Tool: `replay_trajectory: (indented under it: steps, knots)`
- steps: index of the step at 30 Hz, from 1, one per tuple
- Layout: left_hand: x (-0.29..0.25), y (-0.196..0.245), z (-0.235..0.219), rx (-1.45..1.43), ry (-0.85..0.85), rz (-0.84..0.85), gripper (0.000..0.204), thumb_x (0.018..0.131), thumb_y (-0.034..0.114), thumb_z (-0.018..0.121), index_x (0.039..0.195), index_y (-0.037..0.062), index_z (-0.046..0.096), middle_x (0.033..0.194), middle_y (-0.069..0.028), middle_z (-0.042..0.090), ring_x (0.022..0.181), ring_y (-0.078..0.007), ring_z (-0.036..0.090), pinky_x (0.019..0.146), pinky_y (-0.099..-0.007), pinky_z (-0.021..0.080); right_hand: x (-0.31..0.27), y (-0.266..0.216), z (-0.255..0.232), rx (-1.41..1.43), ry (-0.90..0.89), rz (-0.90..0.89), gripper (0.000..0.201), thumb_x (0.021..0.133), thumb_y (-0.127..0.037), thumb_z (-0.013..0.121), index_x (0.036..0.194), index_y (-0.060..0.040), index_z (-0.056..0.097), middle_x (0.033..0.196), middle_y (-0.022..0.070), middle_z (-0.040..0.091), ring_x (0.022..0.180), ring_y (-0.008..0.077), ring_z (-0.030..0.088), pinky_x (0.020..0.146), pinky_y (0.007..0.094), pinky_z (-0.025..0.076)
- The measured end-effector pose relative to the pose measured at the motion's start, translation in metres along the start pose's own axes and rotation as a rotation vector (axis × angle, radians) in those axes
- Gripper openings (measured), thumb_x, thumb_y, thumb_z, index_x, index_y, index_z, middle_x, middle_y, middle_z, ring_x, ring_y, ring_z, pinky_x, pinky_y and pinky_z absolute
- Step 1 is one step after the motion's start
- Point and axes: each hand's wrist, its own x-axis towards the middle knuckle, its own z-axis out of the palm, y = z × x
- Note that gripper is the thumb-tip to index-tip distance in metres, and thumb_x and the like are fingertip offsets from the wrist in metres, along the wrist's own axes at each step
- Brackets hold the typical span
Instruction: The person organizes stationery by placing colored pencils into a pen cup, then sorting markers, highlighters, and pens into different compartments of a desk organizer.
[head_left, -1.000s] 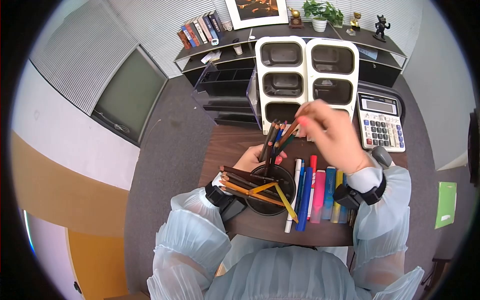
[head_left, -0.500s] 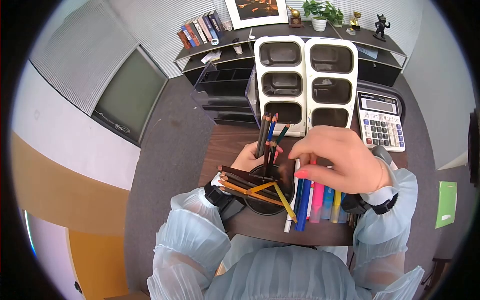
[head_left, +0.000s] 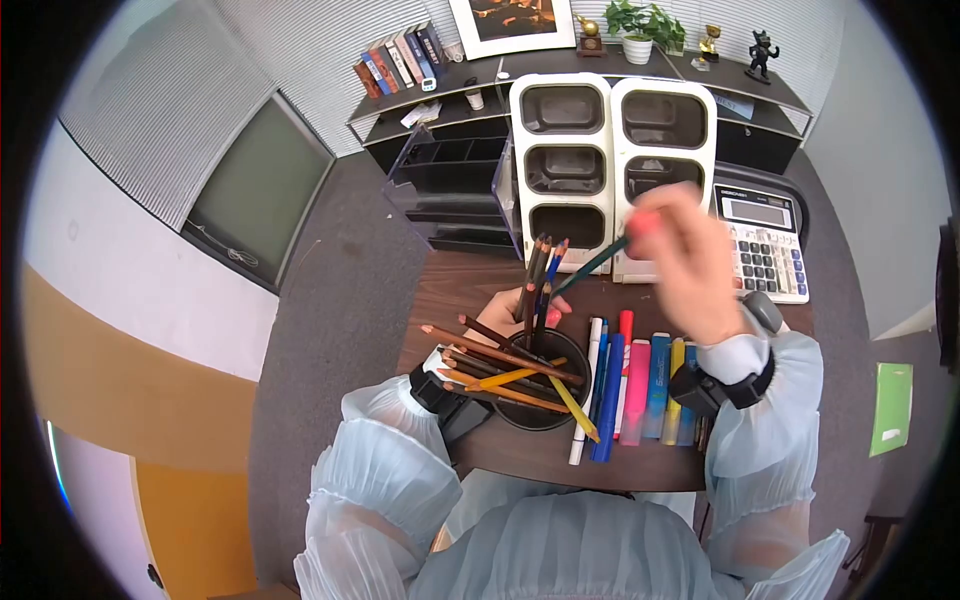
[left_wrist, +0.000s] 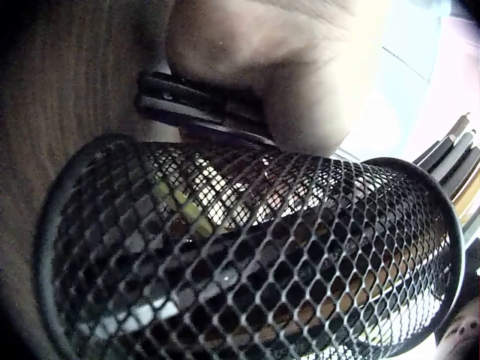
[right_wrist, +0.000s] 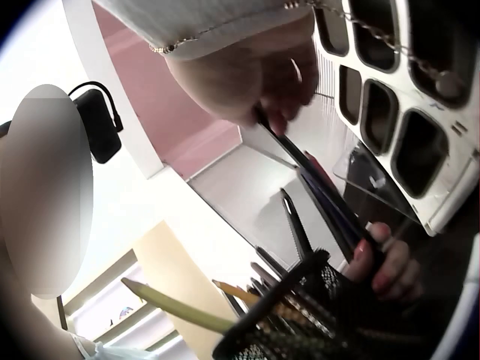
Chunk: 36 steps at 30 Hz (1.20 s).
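Note:
The left hand [head_left: 497,312] grips a bundle of dark and blue pencils [head_left: 543,262], standing upright behind the black mesh cup [head_left: 583,405]. Above and to the right, the right hand [head_left: 690,262] pinches the end of a dark green pencil [head_left: 597,264], whose other end reaches the left hand. Brown, orange and yellow pencils lean out of the cup, one yellow pencil [head_left: 575,408] toward the right. In the left wrist view the cup's mesh [left_wrist: 255,255] fills the front, with the left hand [left_wrist: 262,60] beyond it. The right wrist view shows the right hand [right_wrist: 255,82] above the pencils.
Right of the cup lie several markers, among them a blue one [head_left: 608,400] and a pink highlighter [head_left: 636,395]. A white organizer [head_left: 613,150] stands behind, with a calculator [head_left: 765,245] at its right and a clear rack [head_left: 455,190] at its left.
The right hand went down beside the cup, then rose to the green pencil, which now slants right. Another brown pencil now lies across the cup. The left hand has barely moved.

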Motion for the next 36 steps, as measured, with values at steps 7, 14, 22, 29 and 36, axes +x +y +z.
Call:
replay_trajectory:
  steps: [7, 14, 22, 29, 36]
  knots:
    - [0.005, -0.005, -0.004, 0.076, -0.017, 0.042, 0.02, 0.082, 0.017, 0.063, 0.094, 0.0016, 0.058, 0.069, 0.0003, 0.056, 0.059, -0.0051, 0.05, 0.052, -0.0193, 0.039, -0.013, -0.024, -0.029, 0.309, 0.082, -0.183, 0.012, 0.087, -0.014, 0.052, 0.091, -0.0025, 0.052, 0.073, 0.0056, 0.055, 0.059, 0.0099, 0.051, 0.054, 0.0216, 0.042]
    - [-0.004, 0.005, 0.002, 0.037, -0.021, 0.084, 0.016, 0.083, 0.011, 0.061, 0.096, 0.001, 0.059, 0.08, 0.0024, 0.056, 0.074, -0.0034, 0.051, 0.065, -0.0185, 0.041, -0.006, -0.024, 0.001, -0.063, -0.432, -0.197, 0.018, 0.076, -0.014, 0.064, 0.087, -0.0043, 0.055, 0.061, 0.0048, 0.053, 0.053, 0.0205, 0.054, 0.05, 0.0298, 0.041]
    - [-0.007, 0.01, 0.004, 0.007, -0.121, 0.105, 0.037, 0.082, 0.016, 0.062, 0.113, 0.0049, 0.045, 0.089, -0.0046, 0.055, 0.083, -0.0082, 0.053, 0.077, -0.0236, 0.047, -0.005, 0.015, 0.02, -0.041, -0.501, 0.083, 0.02, 0.08, -0.013, 0.059, 0.096, -0.0037, 0.051, 0.059, 0.0077, 0.056, 0.052, 0.0239, 0.055, 0.05, 0.0306, 0.042]
    - [-0.006, 0.014, 0.008, 0.061, -0.007, 0.051, 0.014, 0.084, 0.012, 0.06, 0.095, 0.0027, 0.06, 0.076, 0.0041, 0.053, 0.07, -0.0019, 0.048, 0.06, -0.0179, 0.039, -0.001, 0.015, 0.013, -0.045, -0.108, -0.016, 0.011, 0.083, -0.012, 0.058, 0.08, -0.0016, 0.057, 0.061, 0.0094, 0.057, 0.052, 0.0158, 0.057, 0.049, 0.0253, 0.042]
    - [0.001, 0.004, -0.001, 0.025, 0.003, -0.011, 0.013, 0.086, 0.013, 0.058, 0.093, 0.0016, 0.06, 0.068, 0.0068, 0.049, 0.063, -0.0002, 0.043, 0.054, -0.0166, 0.033, -0.001, -0.004, -0.031, 0.417, 0.297, -0.293, 0.019, 0.09, -0.017, 0.05, 0.082, 0.0, 0.052, 0.074, 0.0037, 0.052, 0.059, 0.0069, 0.048, 0.052, 0.0202, 0.038]
